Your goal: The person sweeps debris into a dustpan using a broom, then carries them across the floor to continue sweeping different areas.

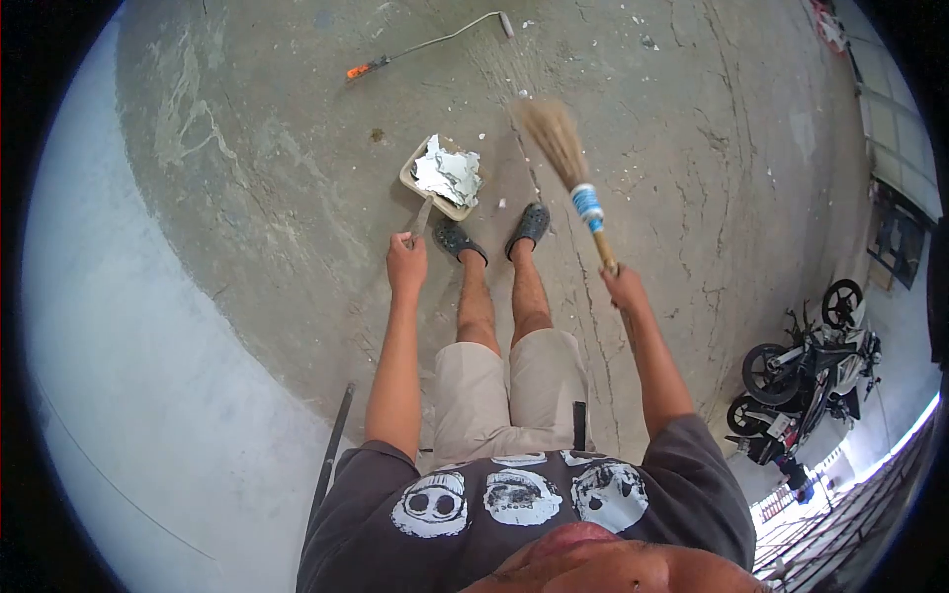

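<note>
My left hand (pixel 406 263) is closed round the handle of a dustpan (pixel 407 178), a pale, shallow tray in front of my feet. White flakes and torn pieces (pixel 447 173) lie heaped in it. My right hand (pixel 624 289) grips the wooden handle of a broom (pixel 559 143), which has brown bristles and a blue and white band. The bristles point forward, to the right of the dustpan, and look slightly blurred. Dustpan and broom are apart.
A paint roller (pixel 425 44) with an orange grip lies on the cracked concrete floor (pixel 297 178) ahead. White bits are scattered around it. Motorcycles (pixel 811 371) stand along the right side. A pale smooth surface (pixel 148 346) borders the left, and a dark bar (pixel 336 435) is beside my left arm.
</note>
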Demonstrator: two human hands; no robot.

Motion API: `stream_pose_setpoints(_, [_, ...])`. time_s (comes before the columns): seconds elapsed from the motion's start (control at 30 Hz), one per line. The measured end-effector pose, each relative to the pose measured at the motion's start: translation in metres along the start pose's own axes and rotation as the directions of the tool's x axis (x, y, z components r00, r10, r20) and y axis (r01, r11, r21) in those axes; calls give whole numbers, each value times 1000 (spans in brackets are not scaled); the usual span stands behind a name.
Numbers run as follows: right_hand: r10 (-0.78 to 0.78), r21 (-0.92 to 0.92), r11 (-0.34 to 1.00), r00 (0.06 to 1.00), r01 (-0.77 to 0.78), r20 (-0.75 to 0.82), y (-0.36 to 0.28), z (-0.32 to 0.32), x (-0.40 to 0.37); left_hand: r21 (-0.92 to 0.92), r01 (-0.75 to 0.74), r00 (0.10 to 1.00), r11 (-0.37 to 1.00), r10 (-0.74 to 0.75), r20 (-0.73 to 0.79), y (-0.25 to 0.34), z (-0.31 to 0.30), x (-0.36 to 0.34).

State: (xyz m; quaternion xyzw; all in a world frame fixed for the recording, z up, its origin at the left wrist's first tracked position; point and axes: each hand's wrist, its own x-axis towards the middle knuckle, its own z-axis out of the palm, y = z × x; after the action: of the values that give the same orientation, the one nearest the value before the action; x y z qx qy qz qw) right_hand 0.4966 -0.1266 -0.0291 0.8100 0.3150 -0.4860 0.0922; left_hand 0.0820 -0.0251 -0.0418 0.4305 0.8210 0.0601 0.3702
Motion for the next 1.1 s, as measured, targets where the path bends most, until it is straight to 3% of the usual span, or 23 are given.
stream_pose_setpoints(0.13, [-5, 22, 1000, 993, 7, -122, -44, -19, 65, 2, -8, 1000, 1000, 8, 8, 2, 1, 0])
stream_pose_setpoints(0.27, [9, 57, 998, 998, -6, -62, -69, 3, 65, -6, 14, 1000, 1000, -14, 4, -2, 3, 2])
stream_pose_setpoints(0.33, [-34, -98, 994, 979, 55, 202, -63, 25, 48, -30, 4, 1000, 1000, -4, -3, -2, 3, 2])
stream_pose_setpoints(0.4, [-45, -199, 974, 953, 109, 299, -55, 44, 14, -36, 26, 1000, 999, -25, 18, 1, 1, 1])
stream_pose_setpoints(0.5, [-52, -189, 971, 905, 144, 422, -43, 52, -35, -32, 40, 999, 999, -39, 6, 2, 0, 2])
stream_pose_setpoints(0.7, [-32, -98, 993, 961, 61, 276, 14, 47, -83, -34, 29, 999, 999, -27, 42, 5, -5, 1])
stream_pose_setpoints(0.8, [71, -85, 995, 961, -50, 267, 17, 14, -96, -32, -11, 1000, 999, 12, 28, -15, -12, 12])
stream_pose_setpoints(0.87, [168, -118, 982, 970, -149, 175, 31, 1, -96, -47, 9, 999, 999, -7, 50, -18, -35, 14])
stream_pose_setpoints(1.1, [115, -64, 992, 992, -111, 57, 41, -23, -64, -46, -3, 992, 999, 9, 123, -48, -92, 3])
